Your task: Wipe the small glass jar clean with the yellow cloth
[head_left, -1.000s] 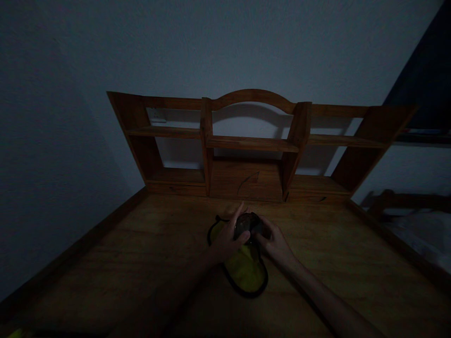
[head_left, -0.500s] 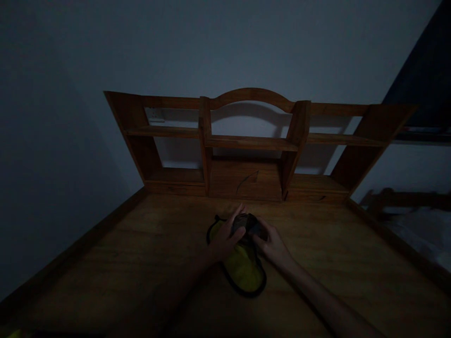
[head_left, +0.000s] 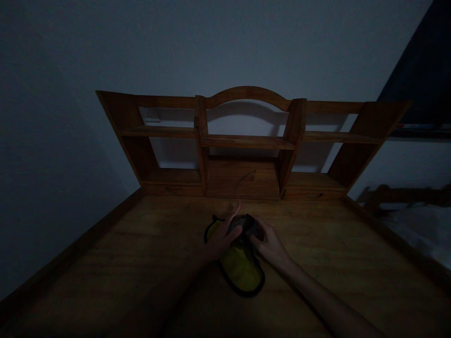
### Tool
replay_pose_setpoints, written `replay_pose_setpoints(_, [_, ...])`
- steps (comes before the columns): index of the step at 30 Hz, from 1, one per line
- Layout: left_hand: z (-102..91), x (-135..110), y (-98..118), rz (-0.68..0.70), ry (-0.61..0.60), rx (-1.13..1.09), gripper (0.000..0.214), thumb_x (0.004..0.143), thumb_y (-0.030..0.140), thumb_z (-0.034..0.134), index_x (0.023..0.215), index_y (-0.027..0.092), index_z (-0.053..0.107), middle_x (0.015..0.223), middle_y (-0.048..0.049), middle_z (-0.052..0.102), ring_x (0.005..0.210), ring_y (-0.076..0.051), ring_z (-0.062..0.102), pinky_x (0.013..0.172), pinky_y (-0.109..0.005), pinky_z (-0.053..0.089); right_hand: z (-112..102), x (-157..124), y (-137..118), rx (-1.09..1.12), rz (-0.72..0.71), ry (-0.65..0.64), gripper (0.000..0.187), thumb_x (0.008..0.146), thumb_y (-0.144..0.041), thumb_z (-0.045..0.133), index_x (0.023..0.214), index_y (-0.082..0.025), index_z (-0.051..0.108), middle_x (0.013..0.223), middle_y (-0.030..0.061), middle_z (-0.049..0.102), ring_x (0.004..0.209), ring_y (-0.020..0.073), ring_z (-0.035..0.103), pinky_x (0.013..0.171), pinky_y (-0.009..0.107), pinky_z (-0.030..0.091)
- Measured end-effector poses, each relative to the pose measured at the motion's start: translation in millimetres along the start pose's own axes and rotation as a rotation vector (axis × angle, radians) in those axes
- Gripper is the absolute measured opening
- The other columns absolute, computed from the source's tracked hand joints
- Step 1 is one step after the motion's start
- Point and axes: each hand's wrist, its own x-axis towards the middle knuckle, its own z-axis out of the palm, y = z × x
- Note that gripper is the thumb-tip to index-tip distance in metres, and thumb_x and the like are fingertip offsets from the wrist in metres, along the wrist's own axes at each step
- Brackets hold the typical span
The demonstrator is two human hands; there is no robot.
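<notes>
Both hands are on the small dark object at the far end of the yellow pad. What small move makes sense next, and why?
Probably set the dark object down on the yellow pad. The left hand and right hand both grip it right at the pad's far end, though dim light hides detail.

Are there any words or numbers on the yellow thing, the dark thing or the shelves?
No words, numbers or signs can be read.
The small dark object that the left hand and right hand hold is too dim to show any, and the yellow pad, desk and shelf unit show none.
</notes>
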Motion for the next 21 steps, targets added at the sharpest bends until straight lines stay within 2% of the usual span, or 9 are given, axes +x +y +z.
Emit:
replay_pose_setpoints(5, [0.6,0.0,0.8,0.000,-0.047,0.022,0.055,0.092,0.049,0.039,0.142,0.026,0.031,0.152,-0.0035,0.028,0.141,-0.023,0.024,0.118,-0.048,0.019,2.6,-2.8,-1.5,-0.063,0.008,-0.005,0.034,0.083,-0.021,0.053,0.116,-0.020,0.058,0.095,0.0046,0.070,0.085,0.0202,0.065,0.076,0.033,0.051])
replay_pose_setpoints(9, [2.6,0.5,0.2,-0.026,-0.059,0.045,0.054,0.094,0.049,0.035,0.142,0.026,0.031,0.152,-0.0033,0.029,0.140,-0.022,0.026,0.118,-0.048,0.019,1.6,-2.6,-4.0,-0.121,0.019,0.038,0.024,0.085,-0.026,0.053,0.105,-0.020,0.064,0.088,0.0041,0.070,0.080,0.0205,0.065,0.070,0.030,0.050])
replay_pose_setpoints(12, [5.3,2.1,-5.0,-0.040,-0.032,0.083,0.054,0.095,0.051,0.027,0.142,0.024,0.031,0.150,-0.0044,0.034,0.140,-0.023,0.028,0.117,-0.049,0.022,0.2,-1.1,-2.3,-0.177,0.054,0.072,0.020,0.086,-0.033,0.053,0.092,-0.020,0.067,0.079,0.0038,0.070,0.070,0.0194,0.064,0.061,0.028,0.047])
replay_pose_setpoints(15, [7.4,4.6,-8.6,0.026,0.039,0.085,0.060,0.094,0.056,0.023,0.144,0.023,0.026,0.149,-0.0074,0.035,0.139,-0.024,0.030,0.116,-0.051,0.025,0.1,0.9,1.7,-0.176,0.075,0.111,0.024,0.087,-0.038,0.053,0.087,-0.019,0.067,0.076,0.0037,0.070,0.066,0.0192,0.063,0.057,0.026,0.045])
replay_pose_setpoints(17, [7.4,5.9,-6.8,0.113,0.064,0.109,0.067,0.090,0.060,0.031,0.145,0.021,0.022,0.148,-0.0108,0.035,0.138,-0.026,0.032,0.115,-0.050,0.026,0.9,2.3,4.9,-0.130,0.085,0.126,0.028,0.087,-0.040,0.052,0.087,-0.017,0.068,0.076,0.0039,0.071,0.067,0.0192,0.063,0.058,0.026,0.046])
replay_pose_setpoints(21, [6.2,8.0,1.2,0.245,0.020,0.260,0.082,0.076,0.058,0.062,0.141,0.021,0.027,0.144,-0.0140,0.035,0.134,-0.030,0.034,0.112,-0.049,0.030,1.9,4.9,11.0,-0.002,0.105,0.138,0.033,0.087,-0.043,0.052,0.086,-0.014,0.068,0.077,0.0046,0.070,0.069,0.0197,0.063,0.062,0.027,0.048])
